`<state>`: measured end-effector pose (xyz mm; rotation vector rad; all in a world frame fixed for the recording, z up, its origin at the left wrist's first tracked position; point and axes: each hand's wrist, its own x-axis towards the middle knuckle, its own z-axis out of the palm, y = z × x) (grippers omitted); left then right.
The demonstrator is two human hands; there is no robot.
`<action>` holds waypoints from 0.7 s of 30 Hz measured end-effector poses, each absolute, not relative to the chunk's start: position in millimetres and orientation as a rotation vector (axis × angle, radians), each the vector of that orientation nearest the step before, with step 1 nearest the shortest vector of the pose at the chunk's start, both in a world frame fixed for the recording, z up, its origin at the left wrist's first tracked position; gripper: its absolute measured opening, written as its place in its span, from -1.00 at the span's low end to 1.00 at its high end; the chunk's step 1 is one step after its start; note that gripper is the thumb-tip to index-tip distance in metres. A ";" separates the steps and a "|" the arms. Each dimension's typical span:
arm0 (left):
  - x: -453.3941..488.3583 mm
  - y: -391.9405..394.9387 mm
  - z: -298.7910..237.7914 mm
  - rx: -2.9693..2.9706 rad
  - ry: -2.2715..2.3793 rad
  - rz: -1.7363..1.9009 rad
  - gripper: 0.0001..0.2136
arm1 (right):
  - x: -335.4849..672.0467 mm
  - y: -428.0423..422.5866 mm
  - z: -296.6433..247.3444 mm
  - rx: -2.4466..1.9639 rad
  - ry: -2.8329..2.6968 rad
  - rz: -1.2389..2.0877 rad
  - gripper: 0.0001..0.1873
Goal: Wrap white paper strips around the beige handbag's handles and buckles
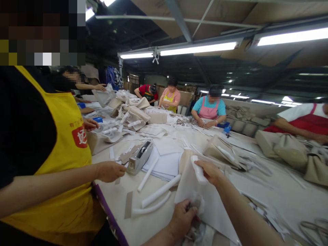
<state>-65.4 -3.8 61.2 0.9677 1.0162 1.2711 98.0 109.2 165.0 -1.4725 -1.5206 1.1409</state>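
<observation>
Close to you, your left grip [181, 217] pinches crumpled, translucent wrapping [200, 204] before a smooth white sheet [214, 206]. Your right grip [212, 173] pinches a thick white roll [199, 173] at the sheet's upper part, above the surface [115, 192]. Farther, a beige bag [213, 147] lies; its inside I cannot tell.

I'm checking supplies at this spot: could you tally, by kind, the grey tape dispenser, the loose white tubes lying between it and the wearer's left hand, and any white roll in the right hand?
Grey tape dispenser: 1
Loose white tubes: 3
White roll in the right hand: 1
Total: 5
</observation>
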 end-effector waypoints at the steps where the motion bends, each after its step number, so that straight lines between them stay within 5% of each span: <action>1: -45.1 -2.0 62.2 0.944 0.992 1.277 -0.57 | 102.4 100.4 172.2 -1.471 -1.533 1.175 -0.68; 6: -9.2 5.3 70.2 0.951 0.950 1.274 -0.61 | 101.5 47.7 172.1 -1.504 -1.628 1.157 -0.64; 14: -18.1 12.5 60.0 1.062 0.920 1.328 -0.74 | 86.7 -12.3 100.9 -1.705 -1.699 0.642 -0.59; 21: -24.1 7.6 62.9 1.084 0.803 1.245 -0.71 | 83.0 -13.3 82.1 -1.676 -1.515 0.656 -0.49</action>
